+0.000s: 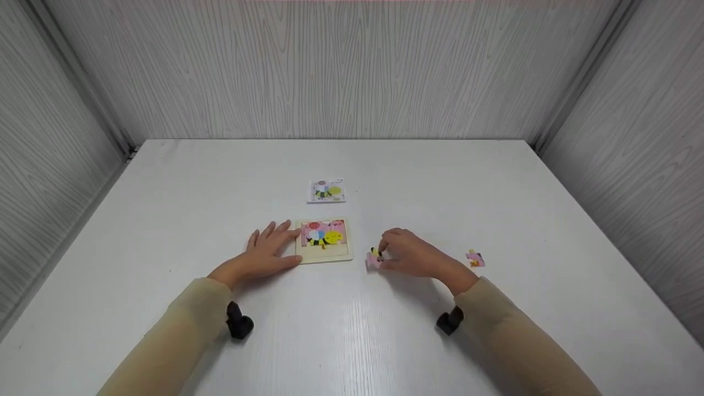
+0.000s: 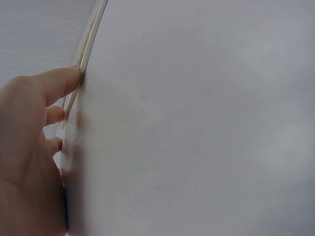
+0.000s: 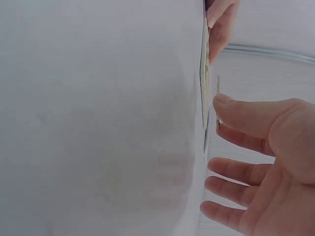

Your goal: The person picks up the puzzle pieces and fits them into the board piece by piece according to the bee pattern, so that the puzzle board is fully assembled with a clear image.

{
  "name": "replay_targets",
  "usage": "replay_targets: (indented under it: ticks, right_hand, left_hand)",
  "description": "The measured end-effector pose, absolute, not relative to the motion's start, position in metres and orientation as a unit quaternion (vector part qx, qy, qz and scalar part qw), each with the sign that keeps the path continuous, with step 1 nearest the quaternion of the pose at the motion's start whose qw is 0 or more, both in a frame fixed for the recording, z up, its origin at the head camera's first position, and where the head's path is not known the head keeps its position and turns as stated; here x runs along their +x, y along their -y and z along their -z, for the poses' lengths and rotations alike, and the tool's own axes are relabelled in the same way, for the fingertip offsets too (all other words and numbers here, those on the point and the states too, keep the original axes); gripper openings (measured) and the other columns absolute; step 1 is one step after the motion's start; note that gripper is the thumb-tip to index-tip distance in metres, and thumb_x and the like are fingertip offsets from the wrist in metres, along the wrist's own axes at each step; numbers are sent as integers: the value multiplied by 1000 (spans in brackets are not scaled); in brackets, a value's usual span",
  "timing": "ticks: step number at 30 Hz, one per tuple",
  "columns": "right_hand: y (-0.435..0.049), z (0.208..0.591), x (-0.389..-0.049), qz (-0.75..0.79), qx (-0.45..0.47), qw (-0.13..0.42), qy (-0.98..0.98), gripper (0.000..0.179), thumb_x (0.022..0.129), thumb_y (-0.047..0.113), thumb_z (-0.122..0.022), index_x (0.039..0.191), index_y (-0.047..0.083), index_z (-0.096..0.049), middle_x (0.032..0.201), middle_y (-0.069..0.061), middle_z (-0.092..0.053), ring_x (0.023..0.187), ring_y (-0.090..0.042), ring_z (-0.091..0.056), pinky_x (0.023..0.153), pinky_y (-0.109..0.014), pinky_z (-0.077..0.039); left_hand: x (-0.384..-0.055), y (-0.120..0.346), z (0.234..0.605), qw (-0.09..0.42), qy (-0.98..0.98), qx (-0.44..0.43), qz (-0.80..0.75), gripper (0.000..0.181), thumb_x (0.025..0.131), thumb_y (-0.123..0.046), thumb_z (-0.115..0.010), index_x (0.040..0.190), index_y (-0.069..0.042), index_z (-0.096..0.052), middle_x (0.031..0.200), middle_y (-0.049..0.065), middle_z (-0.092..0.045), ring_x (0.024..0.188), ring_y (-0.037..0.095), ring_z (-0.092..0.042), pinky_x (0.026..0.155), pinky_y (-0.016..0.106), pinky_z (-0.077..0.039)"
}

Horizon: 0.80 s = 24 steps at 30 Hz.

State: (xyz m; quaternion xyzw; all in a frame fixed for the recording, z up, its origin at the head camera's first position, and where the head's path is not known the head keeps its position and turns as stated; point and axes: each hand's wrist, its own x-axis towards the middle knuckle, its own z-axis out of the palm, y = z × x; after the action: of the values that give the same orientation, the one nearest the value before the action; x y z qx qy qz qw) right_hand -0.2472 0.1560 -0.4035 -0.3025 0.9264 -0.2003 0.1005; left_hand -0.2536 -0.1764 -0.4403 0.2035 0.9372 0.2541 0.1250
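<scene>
My left hand (image 1: 267,256) lies with spread fingers against the left edge of a wooden puzzle board (image 1: 324,257). In the left wrist view its thumb (image 2: 64,83) touches the board's rim. A bee picture on pink fills the upper part of the board, and bare wood shows along the bottom. Just right of the board, my right hand (image 1: 410,254) pinches a pink puzzle piece (image 1: 373,262) with yellow and black on it. The right wrist view shows that piece edge-on, a thin strip (image 3: 218,86) between thumb and index finger, raised above the table.
Another puzzle piece (image 1: 476,258), pink and yellow, lies on the white table (image 1: 352,341) to the right of my right hand. Behind the board is a small card (image 1: 327,191) with the same bee picture. Grey wood-grain panels (image 1: 330,66) wall in the back and both sides.
</scene>
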Motion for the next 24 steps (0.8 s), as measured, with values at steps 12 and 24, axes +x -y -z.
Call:
replay_targets:
  ticks: [12, 24]
  right_hand:
    - [-131, 402, -252, 194, -275, 108, -936, 29, 85, 24, -70, 107, 9, -60, 131, -7, -49, 122, -22, -42, 99, -34, -37]
    - [-113, 402, -257, 211, -274, 115, -931, 27, 86, 26, -68, 107, 11, -60, 137, -11, -44, 129, -25, -35, 105, -37, -32]
  left_hand:
    - [-256, 176, 441, 120, -938, 202, -256, 69, 90, -50, -51, 147, -18, -28, 155, 10, -7, 140, 34, 6, 105, 56, 11]
    - [-256, 175, 443, 119, -941, 196, -249, 70, 90, -49, -51, 147, -17, -28, 156, 9, -7, 140, 33, 6, 105, 56, 11]
